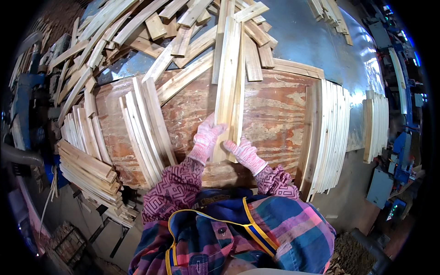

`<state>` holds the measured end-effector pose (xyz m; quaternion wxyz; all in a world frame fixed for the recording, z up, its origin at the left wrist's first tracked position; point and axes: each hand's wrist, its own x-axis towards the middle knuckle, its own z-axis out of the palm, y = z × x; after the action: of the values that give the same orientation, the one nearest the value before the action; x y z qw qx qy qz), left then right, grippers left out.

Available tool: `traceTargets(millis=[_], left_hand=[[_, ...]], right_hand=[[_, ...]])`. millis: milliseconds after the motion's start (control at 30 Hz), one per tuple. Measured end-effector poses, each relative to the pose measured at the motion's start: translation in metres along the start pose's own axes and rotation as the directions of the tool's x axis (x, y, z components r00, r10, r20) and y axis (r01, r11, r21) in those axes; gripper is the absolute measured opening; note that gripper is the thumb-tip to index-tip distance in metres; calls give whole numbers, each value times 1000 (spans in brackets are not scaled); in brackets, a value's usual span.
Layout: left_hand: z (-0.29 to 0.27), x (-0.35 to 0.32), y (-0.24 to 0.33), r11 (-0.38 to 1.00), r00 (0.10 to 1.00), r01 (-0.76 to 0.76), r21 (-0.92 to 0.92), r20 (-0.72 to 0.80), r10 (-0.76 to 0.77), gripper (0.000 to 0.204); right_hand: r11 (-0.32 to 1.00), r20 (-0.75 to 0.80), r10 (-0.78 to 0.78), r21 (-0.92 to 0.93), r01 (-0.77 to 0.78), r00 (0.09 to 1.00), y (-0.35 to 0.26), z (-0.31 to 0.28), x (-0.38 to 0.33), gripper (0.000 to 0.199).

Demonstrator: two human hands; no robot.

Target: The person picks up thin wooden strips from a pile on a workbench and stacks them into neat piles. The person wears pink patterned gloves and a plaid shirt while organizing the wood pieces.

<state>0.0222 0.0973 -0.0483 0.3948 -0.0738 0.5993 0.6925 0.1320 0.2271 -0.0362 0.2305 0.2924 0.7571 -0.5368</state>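
Knit-gloved left hand [205, 137] and right hand [245, 153], each grip clamped on pale rough-sawn slats [230, 82] over a worn plywood surface [275, 114].

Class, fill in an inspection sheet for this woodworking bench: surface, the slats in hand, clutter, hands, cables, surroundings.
Surface: worn reddish plywood board, bare patches between stacks.
Job's things: held bundle of pale wood slats, lying lengthwise away from the person.
Clutter: loose slat heap at the far edge; fanned slats on the left; neat upright slat stack on the right.
Hands: left hand and right hand, both in pink knit gloves, grip the bundle's near end.
Cables: nothing seen.
Surroundings: blue machinery at right; grey floor beyond.
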Motion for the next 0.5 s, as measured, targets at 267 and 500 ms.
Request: traceTargets(millis=[267, 500], left_hand=[[-84, -33, -34, 970, 997, -68, 234, -18, 75, 48], [-128, -106, -96, 980, 942, 198, -14, -275, -194, 69]], right_hand=[[148, 433, -605, -764, 629, 668, -41, -7, 104, 29], [827, -646, -406, -561, -41, 647, -129, -33, 247, 100]])
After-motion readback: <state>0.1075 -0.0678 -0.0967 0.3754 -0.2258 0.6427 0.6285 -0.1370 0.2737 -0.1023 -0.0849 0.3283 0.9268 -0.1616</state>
